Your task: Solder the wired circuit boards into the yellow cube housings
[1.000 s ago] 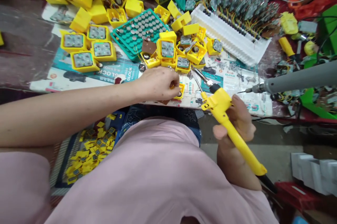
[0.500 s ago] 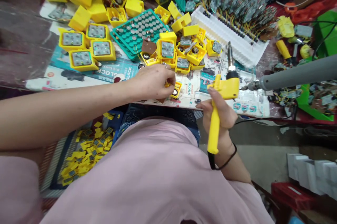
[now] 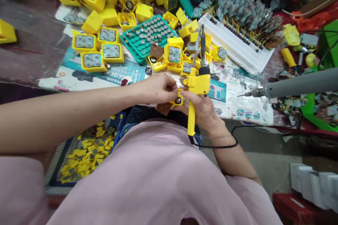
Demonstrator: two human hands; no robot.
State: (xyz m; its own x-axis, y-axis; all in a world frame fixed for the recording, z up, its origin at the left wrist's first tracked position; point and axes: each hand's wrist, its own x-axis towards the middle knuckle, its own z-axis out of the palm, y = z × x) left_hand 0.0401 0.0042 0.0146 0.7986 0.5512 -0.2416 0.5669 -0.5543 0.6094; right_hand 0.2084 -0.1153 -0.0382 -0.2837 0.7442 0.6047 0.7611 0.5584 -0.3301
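My right hand (image 3: 202, 108) is wrapped round the handle of a yellow soldering gun (image 3: 199, 84), its metal tip pointing away from me. The thumb and fingers of that hand also reach to a small open yellow plastic housing (image 3: 179, 97) at the table's front edge. A round metal-rimmed part sits inside the housing. My left hand (image 3: 161, 87) is closed in a pinch at the housing's left side; what lies between its fingertips is hidden. Below my left fingers, a brown circuit board (image 3: 163, 108) sticks out at the edge.
Yellow housings with grey boards (image 3: 92, 60) stand at left. Behind are a green tray (image 3: 132, 50) of round discs and a white foam rack (image 3: 237, 47) with wired parts. A grey soldering iron (image 3: 295, 83) juts in from the right. Below left is a crate (image 3: 59, 179) of yellow pieces.
My right hand has brought the soldering gun leftward to the small housing, and its fingers now reach the housing. My left hand stays there in a pinch. The view has shifted slightly.
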